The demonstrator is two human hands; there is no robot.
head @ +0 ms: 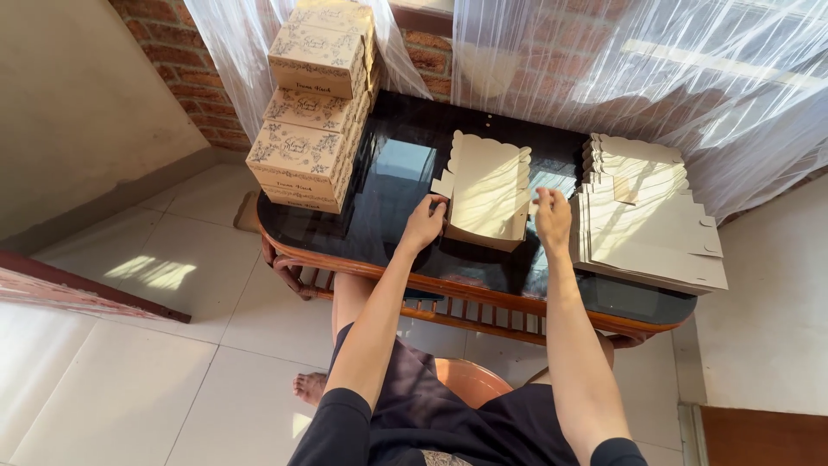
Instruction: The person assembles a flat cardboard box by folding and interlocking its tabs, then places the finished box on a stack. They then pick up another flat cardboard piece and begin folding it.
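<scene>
2 hands are at work on 1 half-formed carton, with the surroundings noted below from largest to smallest.

Desk (pixel 405 164): dark, glossy top with a wooden rim, standing against a brick wall (pixel 194 95) and a sheer curtain (pixel 690 78). Sun glare falls across the surface.

Stack of finished boxes (pixel 315 103): printed kraft cartons piled at the far left of the desk, well apart from the hands.

Pile of flat blanks (pixel 651 216): unfolded cardboard sheets on the right side of the desk, just beside the right hand.

Carton in hand (pixel 490 192): it sits at the middle of the desk, between the 2 hands, its scalloped flap standing up on the far side and its side walls partly raised.

Left hand (pixel 423 224): fingers curled against the near left corner of the carton, touching it and pressing the wall. Right hand (pixel 552 216): fingers bent and loose near the right wall; whether they touch the card cannot be told from this view.

Assessment: the step appears to be squaring up the side walls. It would be done best with both hands pressing evenly at opposite corners, the base kept flat on the desk, and each crease folded fully along its score so the tabs seat without buckling. Uneven pressure from the left alone risks skewing the carton.
</scene>
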